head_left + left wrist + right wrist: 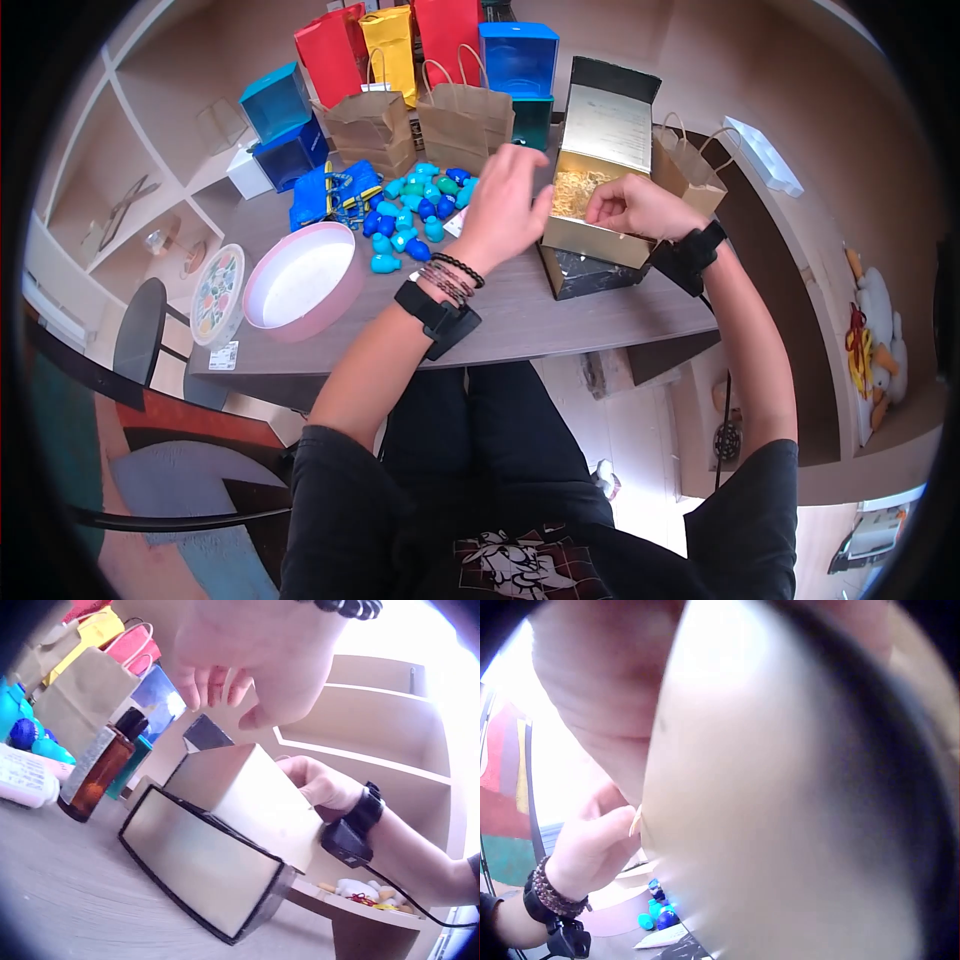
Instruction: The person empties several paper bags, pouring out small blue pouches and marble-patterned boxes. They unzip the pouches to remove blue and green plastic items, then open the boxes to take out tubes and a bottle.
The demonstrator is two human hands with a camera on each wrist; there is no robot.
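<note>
A gift box (598,240) with a gold inside and a dark lid (612,80) folded back stands at the table's right. Gold shredded paper (575,190) fills part of it. My right hand (645,208) reaches in over the near wall, fingers curled and bunched at the shreds; its fingertips are hidden in the left wrist view. My left hand (505,205) hovers just left of the box, fingers loosely bent and nothing in them. From the left wrist, this hand (259,667) shows above the box (202,855). A thin yellowish shred (636,821) appears beside the left thumb in the right wrist view.
Left of the box lie several blue and teal small bottle-shaped pieces (405,215), a blue bag (335,195) and a round pink tin (315,300). A brown bottle (97,772) and white tube (26,776) stand close by. Paper bags (465,125) line the back.
</note>
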